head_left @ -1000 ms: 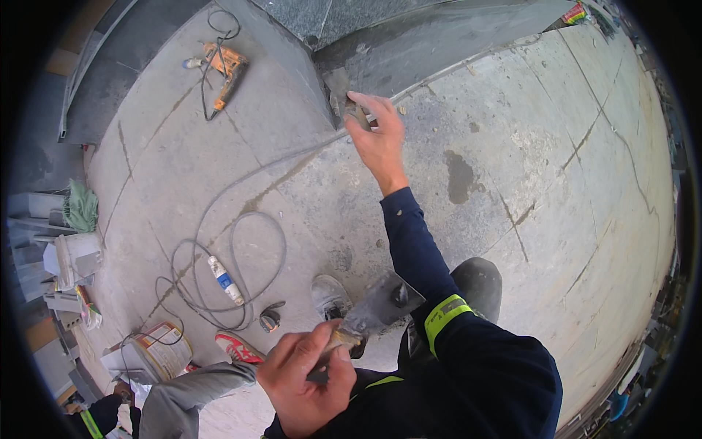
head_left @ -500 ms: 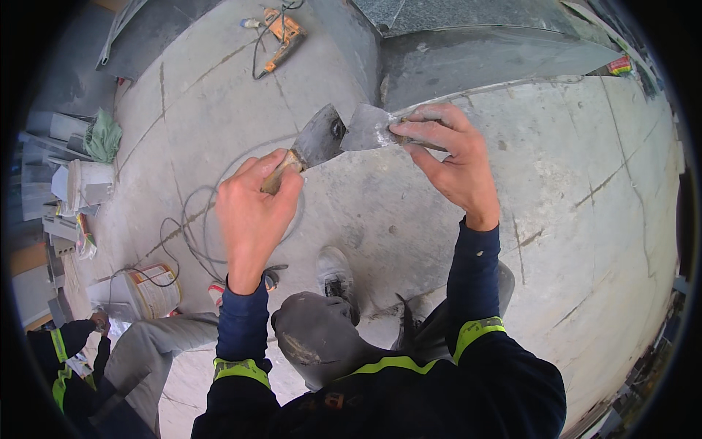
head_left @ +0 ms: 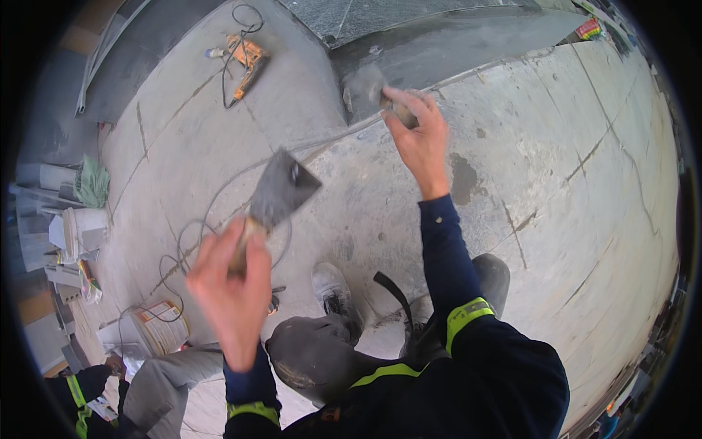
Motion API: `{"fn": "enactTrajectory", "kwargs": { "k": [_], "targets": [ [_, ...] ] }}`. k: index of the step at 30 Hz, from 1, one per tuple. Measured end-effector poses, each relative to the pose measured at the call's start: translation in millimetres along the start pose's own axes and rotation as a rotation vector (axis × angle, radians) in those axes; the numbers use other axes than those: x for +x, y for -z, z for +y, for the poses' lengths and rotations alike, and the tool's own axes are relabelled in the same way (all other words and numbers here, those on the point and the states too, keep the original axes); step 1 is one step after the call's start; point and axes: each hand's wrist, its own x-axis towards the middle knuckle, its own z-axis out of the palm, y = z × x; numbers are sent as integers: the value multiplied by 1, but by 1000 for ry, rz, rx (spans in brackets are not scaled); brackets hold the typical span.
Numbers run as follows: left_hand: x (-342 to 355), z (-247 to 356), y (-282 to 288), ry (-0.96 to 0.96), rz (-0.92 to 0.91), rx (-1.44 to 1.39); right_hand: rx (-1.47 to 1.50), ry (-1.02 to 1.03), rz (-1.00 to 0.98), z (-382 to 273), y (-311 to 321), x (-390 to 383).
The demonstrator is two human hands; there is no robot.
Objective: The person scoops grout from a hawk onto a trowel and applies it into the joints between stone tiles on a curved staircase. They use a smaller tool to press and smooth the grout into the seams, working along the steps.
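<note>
My left hand (head_left: 232, 293) is closed around the wooden handle of a putty knife (head_left: 281, 189), whose wide grey blade points up and away over the floor. A dark lump sits on that blade. Farther forward, my right hand (head_left: 423, 139) grips a second putty knife (head_left: 365, 82) by its short handle. Its blade is smeared by motion and overlaps the lower left corner of a grey stone-like panel (head_left: 453, 62); I cannot tell whether they touch. The two blades are well apart.
An orange power drill (head_left: 248, 62) lies on the concrete floor (head_left: 556, 212), and a thin cable runs across it. At left stand a white bucket (head_left: 164, 328), a green cloth (head_left: 92, 181) and stacked offcuts. A co-worker's sleeve (head_left: 77, 399) shows at lower left.
The two putty knives were close together, blades nearly meeting; now they are apart. My left hand has drawn back toward me, and my right hand has moved forward to the panel's corner.
</note>
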Motion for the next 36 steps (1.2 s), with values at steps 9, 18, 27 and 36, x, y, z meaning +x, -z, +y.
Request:
{"fn": "enactTrajectory", "kwargs": {
  "k": [9,18,27,36],
  "targets": [
    [-66,39,4,84,-313,-136,321,-31,340,61,-113,19],
    [-57,36,2,151,-329,-41,226,51,347,74,-134,34],
    [-57,32,3,148,-341,-47,167,78,365,82,-138,35],
    [-55,33,3,153,-342,-51,147,60,361,88,-132,32]
  ]
}}
